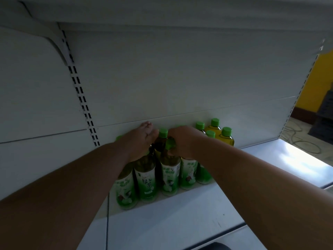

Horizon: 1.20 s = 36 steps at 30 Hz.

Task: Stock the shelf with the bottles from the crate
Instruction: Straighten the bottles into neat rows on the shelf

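While both bare forearms reach in from the lower corners of the head view, the hands meet over a cluster of green-capped bottles standing on the white shelf, a little below the picture's centre. The left hand lies palm-down on the bottle tops at the cluster's 10 o'clock side, its fingers stretched toward the white back panel; whether it grips anything under the palm cannot be told. The right hand is curled around the neck of one front-row bottle, its knuckles hiding the cap.

The front row carries green labels and stands upright, bottles touching one another. At 2 o'clock from the hands, behind that row, stand further bottles with yellowish contents, close against the back panel. A slotted upright runs down the panel at 9 o'clock. At 3 o'clock, past the shelf's end, a yellow wall and a cable on the floor show. The crate is out of view.
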Each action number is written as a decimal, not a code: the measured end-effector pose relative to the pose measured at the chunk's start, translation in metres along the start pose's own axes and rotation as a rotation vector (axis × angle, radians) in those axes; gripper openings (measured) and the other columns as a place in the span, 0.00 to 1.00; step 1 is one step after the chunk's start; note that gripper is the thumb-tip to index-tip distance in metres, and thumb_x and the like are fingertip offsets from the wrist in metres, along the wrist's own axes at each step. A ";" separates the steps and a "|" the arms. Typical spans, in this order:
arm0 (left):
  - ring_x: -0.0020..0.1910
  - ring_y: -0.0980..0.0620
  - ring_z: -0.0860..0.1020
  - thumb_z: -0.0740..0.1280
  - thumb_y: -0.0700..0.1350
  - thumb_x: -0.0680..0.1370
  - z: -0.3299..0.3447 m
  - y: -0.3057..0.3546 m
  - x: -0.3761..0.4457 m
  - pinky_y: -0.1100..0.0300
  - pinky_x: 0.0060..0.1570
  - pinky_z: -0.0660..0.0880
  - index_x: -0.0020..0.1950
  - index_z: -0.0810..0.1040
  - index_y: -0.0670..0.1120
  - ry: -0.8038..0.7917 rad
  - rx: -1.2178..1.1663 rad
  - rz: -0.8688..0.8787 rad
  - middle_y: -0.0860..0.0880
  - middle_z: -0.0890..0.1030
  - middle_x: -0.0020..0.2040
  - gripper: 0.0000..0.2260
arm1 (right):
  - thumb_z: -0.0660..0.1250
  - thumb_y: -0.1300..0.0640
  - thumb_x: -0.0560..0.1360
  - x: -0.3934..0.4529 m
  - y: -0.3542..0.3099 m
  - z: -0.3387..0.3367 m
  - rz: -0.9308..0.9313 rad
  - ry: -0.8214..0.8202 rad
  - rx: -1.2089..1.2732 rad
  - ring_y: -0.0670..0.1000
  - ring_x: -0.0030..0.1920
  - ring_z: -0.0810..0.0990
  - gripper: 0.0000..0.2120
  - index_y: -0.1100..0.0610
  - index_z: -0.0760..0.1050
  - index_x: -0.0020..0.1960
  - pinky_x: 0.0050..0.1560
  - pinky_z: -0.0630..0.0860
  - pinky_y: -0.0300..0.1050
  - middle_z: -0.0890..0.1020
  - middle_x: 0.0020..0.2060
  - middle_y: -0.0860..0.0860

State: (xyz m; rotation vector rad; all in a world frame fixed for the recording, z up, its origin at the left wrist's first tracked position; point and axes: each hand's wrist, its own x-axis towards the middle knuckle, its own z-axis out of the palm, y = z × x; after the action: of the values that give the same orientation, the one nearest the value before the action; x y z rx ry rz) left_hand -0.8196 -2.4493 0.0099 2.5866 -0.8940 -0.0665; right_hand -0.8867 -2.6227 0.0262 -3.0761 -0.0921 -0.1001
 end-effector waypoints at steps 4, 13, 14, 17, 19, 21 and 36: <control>0.79 0.52 0.55 0.51 0.53 0.85 -0.023 -0.028 -0.005 0.52 0.77 0.55 0.80 0.57 0.46 0.065 0.130 0.063 0.49 0.55 0.81 0.25 | 0.65 0.44 0.78 -0.002 -0.014 -0.006 -0.020 0.133 -0.025 0.57 0.57 0.77 0.21 0.53 0.70 0.67 0.44 0.73 0.47 0.72 0.58 0.53; 0.80 0.54 0.43 0.43 0.57 0.84 -0.002 -0.053 -0.029 0.54 0.78 0.46 0.82 0.46 0.44 0.045 0.143 -0.029 0.48 0.43 0.82 0.29 | 0.63 0.50 0.79 0.017 -0.046 0.005 -0.127 0.048 -0.022 0.57 0.54 0.78 0.11 0.55 0.74 0.57 0.45 0.69 0.46 0.79 0.52 0.53; 0.80 0.55 0.42 0.43 0.57 0.84 -0.001 -0.052 -0.028 0.56 0.78 0.45 0.82 0.46 0.44 0.039 0.126 -0.040 0.48 0.43 0.82 0.29 | 0.63 0.50 0.78 0.017 -0.048 0.005 -0.132 0.026 -0.032 0.56 0.53 0.78 0.10 0.54 0.75 0.55 0.44 0.68 0.46 0.79 0.50 0.52; 0.80 0.53 0.41 0.42 0.57 0.84 -0.001 -0.045 -0.025 0.56 0.78 0.43 0.81 0.45 0.43 0.006 0.164 -0.069 0.46 0.42 0.82 0.29 | 0.66 0.46 0.76 0.016 -0.053 0.003 -0.164 0.002 -0.043 0.53 0.50 0.78 0.12 0.52 0.75 0.54 0.43 0.69 0.45 0.76 0.45 0.48; 0.80 0.51 0.40 0.39 0.58 0.83 0.000 -0.044 -0.023 0.55 0.78 0.43 0.81 0.45 0.42 -0.016 0.192 -0.073 0.45 0.42 0.82 0.31 | 0.65 0.41 0.77 0.016 -0.057 0.001 -0.181 0.007 -0.047 0.51 0.48 0.75 0.17 0.52 0.75 0.57 0.43 0.68 0.45 0.77 0.47 0.49; 0.80 0.51 0.40 0.38 0.60 0.82 0.000 -0.046 -0.023 0.54 0.78 0.43 0.81 0.44 0.43 -0.025 0.189 -0.077 0.45 0.41 0.82 0.33 | 0.64 0.40 0.78 0.016 -0.059 0.000 -0.183 0.013 -0.043 0.52 0.50 0.76 0.18 0.53 0.75 0.58 0.44 0.68 0.45 0.80 0.51 0.51; 0.80 0.52 0.40 0.40 0.59 0.83 -0.001 -0.046 -0.021 0.55 0.78 0.43 0.81 0.43 0.43 -0.039 0.221 -0.098 0.46 0.40 0.81 0.31 | 0.63 0.53 0.81 0.010 -0.058 -0.004 -0.158 -0.031 0.002 0.56 0.54 0.79 0.12 0.52 0.74 0.64 0.45 0.70 0.45 0.80 0.53 0.53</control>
State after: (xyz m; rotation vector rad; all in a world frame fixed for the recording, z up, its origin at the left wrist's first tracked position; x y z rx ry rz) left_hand -0.8095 -2.4038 -0.0088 2.8427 -0.8298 -0.0487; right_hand -0.8807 -2.5643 0.0341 -3.0644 -0.3363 -0.0595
